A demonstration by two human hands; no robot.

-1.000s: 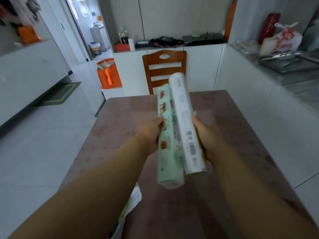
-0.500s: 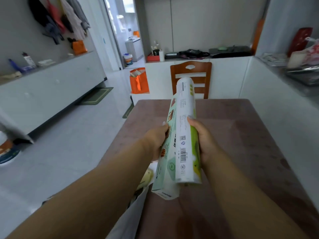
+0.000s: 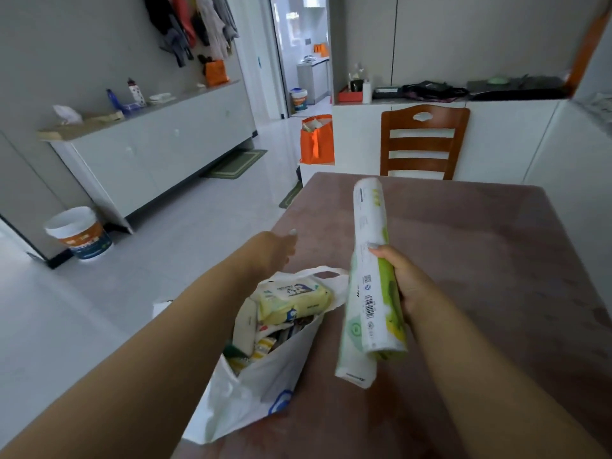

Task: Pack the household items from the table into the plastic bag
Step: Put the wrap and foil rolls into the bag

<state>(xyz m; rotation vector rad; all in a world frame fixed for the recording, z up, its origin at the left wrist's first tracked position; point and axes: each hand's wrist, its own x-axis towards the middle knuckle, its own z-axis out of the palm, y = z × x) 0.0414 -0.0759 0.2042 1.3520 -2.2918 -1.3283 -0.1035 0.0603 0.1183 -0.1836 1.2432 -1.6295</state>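
My right hand (image 3: 405,281) grips a long white-and-green roll (image 3: 374,260) together with a pale green box (image 3: 352,346) beneath it, both held above the brown table (image 3: 480,260). A white plastic bag (image 3: 251,389) lies open at the table's left edge, holding a yellow wipes pack (image 3: 293,301) and several other packets. My left hand (image 3: 276,250) hovers over the bag's far handle with nothing in it; its fingers are loosely curled.
A wooden chair (image 3: 424,142) stands at the table's far side. On the floor to the left are an orange bag (image 3: 316,139) and a white bucket (image 3: 81,233). White cabinets line the left wall and the right side.
My left hand has let go of the roll and box and moved left over the bag. My right hand now holds both alone. The view has shifted left, showing the open bag.
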